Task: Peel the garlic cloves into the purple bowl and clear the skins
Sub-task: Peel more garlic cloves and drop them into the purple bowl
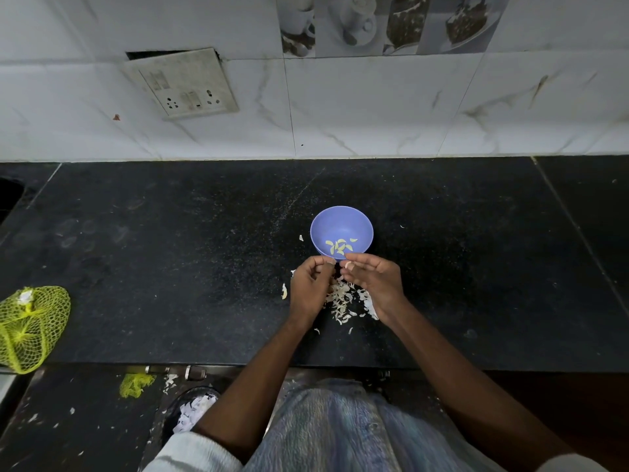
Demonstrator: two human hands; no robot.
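A purple bowl (341,223) stands on the black counter and holds several peeled garlic cloves (338,246). Just in front of its near rim my two hands meet above a heap of white garlic skins (343,299). My right hand (372,281) pinches a pale garlic clove (349,265) between thumb and fingertips. My left hand (311,286) has its fingers curled, with the fingertips close to that clove; whether they touch it I cannot tell. One larger piece of skin (284,291) lies left of my left hand.
A yellow mesh bag (29,327) lies at the counter's left front edge. Below the counter edge a dark bin (190,408) holds white skins, with a yellow net scrap (136,384) and loose skins on the floor. A tiled wall with a switchboard (183,85) rises behind.
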